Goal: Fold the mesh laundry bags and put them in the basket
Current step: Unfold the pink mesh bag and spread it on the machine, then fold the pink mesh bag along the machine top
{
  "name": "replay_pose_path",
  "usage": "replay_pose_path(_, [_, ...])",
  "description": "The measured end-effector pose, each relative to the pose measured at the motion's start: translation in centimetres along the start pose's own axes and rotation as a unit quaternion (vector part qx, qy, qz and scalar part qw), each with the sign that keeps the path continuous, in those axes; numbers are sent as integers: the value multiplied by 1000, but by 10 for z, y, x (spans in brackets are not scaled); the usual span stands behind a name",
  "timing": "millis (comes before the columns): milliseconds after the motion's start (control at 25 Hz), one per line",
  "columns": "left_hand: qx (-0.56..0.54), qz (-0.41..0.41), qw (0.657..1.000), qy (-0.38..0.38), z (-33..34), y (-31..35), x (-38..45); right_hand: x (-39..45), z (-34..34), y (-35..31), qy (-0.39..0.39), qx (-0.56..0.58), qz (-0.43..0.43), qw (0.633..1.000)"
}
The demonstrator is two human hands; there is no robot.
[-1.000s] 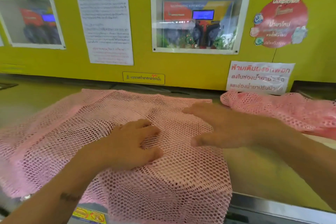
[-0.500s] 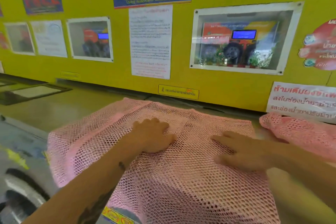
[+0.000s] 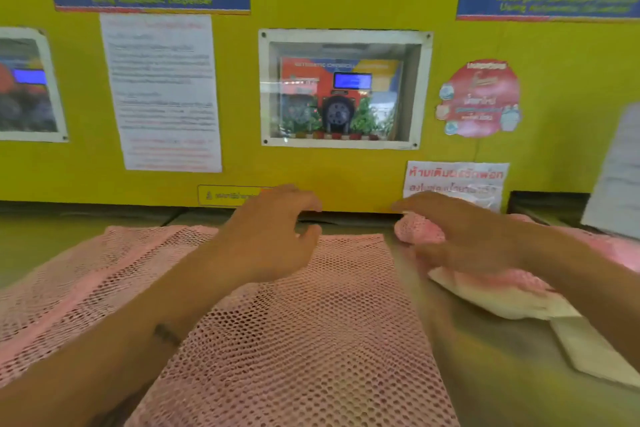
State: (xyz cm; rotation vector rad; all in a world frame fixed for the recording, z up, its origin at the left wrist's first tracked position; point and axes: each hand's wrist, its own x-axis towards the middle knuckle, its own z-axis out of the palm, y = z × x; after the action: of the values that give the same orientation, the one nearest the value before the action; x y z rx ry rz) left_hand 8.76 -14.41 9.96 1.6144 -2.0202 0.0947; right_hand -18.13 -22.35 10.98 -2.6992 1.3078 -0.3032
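Below the yellow wall (image 3: 311,170), the pink mesh bag (image 3: 311,340) lies flat, long axis running toward it, under the empty, loosely spread left hand (image 3: 273,236) and right hand (image 3: 460,236).

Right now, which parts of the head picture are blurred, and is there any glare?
Head view: both hands, left hand and right hand, are motion-smeared; the pink mesh bag stays fairly sharp near the middle; wall notices are too soft to read; the glass window shows faint reflections.

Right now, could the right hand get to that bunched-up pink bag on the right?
Probably yes: the right hand hovers right over the bunched pink mesh bag, fingers spread, nothing between them.
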Motion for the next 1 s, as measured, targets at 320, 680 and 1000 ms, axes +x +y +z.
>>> replay_pose_path(320, [-19, 127, 988, -80, 55, 92, 80, -56, -42, 85, -24, -47, 237, 970])
replay_pose_path(680, [140, 92, 950, -264, 148, 150, 125, -58, -37, 131, -88, -111, 144, 979])
replay_pose_path(1000, [-113, -50, 974, 191, 55, 125, 141, -8, -93, 165, 190, -63, 39, 979])
